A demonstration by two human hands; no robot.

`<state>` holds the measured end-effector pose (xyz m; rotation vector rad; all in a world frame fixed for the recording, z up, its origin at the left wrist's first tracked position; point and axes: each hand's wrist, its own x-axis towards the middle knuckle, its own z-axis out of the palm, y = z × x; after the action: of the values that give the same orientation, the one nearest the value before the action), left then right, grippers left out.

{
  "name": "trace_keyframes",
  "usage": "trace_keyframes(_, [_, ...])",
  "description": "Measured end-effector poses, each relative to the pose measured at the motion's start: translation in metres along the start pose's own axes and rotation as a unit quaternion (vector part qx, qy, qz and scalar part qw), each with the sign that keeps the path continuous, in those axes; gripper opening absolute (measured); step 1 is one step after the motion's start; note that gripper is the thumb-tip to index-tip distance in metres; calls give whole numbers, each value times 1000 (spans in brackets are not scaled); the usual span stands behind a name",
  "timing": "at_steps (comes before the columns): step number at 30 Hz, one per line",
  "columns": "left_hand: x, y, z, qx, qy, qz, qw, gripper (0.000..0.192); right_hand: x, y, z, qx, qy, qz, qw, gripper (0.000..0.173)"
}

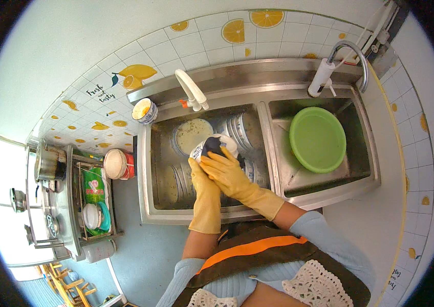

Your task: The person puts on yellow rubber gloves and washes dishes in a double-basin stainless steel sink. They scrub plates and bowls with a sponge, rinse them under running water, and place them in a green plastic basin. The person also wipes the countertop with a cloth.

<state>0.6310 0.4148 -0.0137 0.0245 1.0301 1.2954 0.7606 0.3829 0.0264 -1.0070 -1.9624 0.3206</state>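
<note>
Over the left basin of a stainless steel double sink (145,192), both my hands wear yellow rubber gloves. My left hand (204,188) grips a white bowl with blue pattern (198,151) from its near side. My right hand (226,174) presses a dark cloth (213,146) against the bowl. Murky water fills the basin around them. In it, a round plate or bowl with bits of food on it (194,132) lies behind the held bowl. Stacked patterned bowls (238,130) lean on their sides at the back right, with more stacks at the front left and to the right, partly hidden by my gloves.
A green plastic basin (317,140) sits in the right sink bowl, below a chrome faucet (355,50). A white faucet (192,90) rises behind the left basin. A patterned bowl with orange residue (145,111) rests on the back left corner. A metal rack (69,199) stands left.
</note>
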Motion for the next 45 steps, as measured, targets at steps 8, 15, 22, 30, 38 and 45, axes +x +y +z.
trace_keyframes(8, [-39, 19, 12, 3, -78, 6, 997, 67, -13, 47, -32, 238, 143, 274, 921, 43])
trace_keyframes(15, [-35, 17, -17, 226, -181, 227, 930, 55, -10, 112, -41, 56, 8, 359, 932, 57])
trace_keyframes(22, [-50, 24, 19, 38, -252, 92, 963, 60, -27, 12, -103, 373, 73, 417, 826, 62])
trace_keyframes(30, [-67, -3, 66, 304, -180, 168, 920, 36, -40, -23, -126, 519, 89, 427, 735, 81])
trace_keyframes(38, [-128, -60, 131, 799, -337, 380, 323, 27, -93, 16, -145, 693, 171, 446, 540, 69])
trace_keyframes(45, [-137, -107, 150, 802, -399, 392, 212, 14, -100, 23, -181, 609, 209, 479, 596, 65])
